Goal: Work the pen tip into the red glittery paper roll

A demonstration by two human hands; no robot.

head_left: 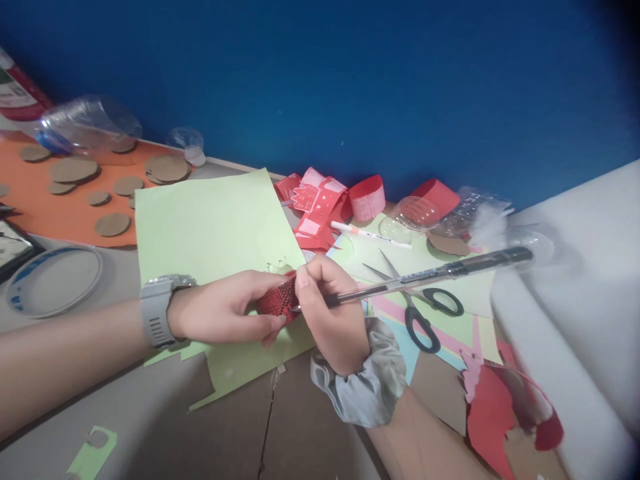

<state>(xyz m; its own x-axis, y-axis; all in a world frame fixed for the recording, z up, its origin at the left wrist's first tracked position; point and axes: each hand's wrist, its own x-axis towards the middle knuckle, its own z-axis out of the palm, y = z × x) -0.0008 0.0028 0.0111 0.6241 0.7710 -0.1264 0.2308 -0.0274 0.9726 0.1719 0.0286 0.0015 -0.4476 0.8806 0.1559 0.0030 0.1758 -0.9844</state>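
Note:
My left hand, with a grey watch on its wrist, is closed round a small red roll patterned in black. My right hand pinches a black pen, whose tip points at the roll and whose other end reaches to the right. A grey scrunchie circles the right wrist. Beneath both hands lies a light green paper sheet with cut lower edges. Black-handled scissors lie partly spread just right of my right hand, behind the pen.
Cardboard discs sit on orange paper at left, near a clear plastic bottle and a tape ring. Red paper pieces, a white marker and plastic scraps line the blue wall. Torn red paper lies lower right.

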